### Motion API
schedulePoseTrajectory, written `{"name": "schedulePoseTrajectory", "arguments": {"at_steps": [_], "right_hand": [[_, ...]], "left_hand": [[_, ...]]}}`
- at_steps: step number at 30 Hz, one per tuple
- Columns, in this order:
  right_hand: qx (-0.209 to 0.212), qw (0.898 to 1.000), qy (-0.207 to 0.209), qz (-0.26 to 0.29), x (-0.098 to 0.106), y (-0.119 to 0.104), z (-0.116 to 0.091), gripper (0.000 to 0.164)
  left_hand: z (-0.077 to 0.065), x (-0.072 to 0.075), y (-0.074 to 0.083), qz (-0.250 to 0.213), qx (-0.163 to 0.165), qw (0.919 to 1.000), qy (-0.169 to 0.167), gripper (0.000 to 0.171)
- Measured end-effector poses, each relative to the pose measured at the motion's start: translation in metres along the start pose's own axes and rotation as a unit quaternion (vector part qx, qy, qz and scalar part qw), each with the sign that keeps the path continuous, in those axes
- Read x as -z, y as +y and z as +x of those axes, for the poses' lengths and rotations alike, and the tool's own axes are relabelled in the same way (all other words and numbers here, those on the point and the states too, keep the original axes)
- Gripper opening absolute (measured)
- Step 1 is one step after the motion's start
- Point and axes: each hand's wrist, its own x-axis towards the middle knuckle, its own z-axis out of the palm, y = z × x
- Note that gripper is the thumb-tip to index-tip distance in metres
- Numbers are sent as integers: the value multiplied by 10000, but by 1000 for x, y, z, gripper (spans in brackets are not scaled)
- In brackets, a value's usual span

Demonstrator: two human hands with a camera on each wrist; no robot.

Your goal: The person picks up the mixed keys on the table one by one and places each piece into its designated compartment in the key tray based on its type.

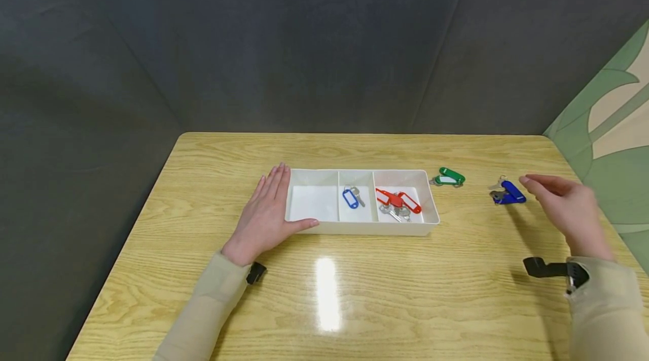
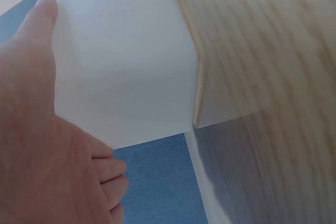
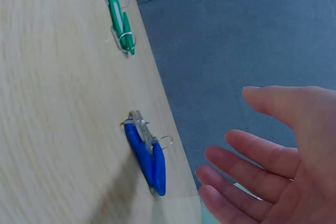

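Note:
A white three-compartment tray [image 1: 355,228] lies on the wooden table. My left hand [image 1: 266,212] rests against its left end, fingers straight along the side and thumb at the front rim. In the middle compartment is a key with a blue tag [image 1: 350,199]; the right one holds several keys with red tags [image 1: 409,203]. Two blue-tagged keys [image 3: 144,156] lie together on the table at the right. Beside and above them hovers my right hand [image 1: 570,209], thumb and fingers loosely bent, nothing in its grasp. The left compartment [image 1: 314,203] shows only its bare floor.
Keys with green tags [image 1: 448,177] lie on the table just right of the tray, between it and the blue-tagged pair. A dark curtain [image 1: 304,45] hangs behind the table's back edge. Patterned green fabric [image 1: 613,181] borders the right side.

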Motion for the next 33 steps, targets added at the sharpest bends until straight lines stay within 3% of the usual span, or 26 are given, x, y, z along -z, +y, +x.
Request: {"name": "schedulePoseTrajectory", "arguments": {"at_steps": [11,26,33], "right_hand": [[-275,9992,-82,-278,-4,8,15,76],[-288,9979,-307,-485,-9,17,29,83],[-305,9968,-324,-667,-13,22,34,78]], "left_hand": [[1,1,0,-23,-7,10000,18,127],[1,1,0,-2,25,10000,-49,127],[1,1,0,-26,26,10000,-46,128]]}}
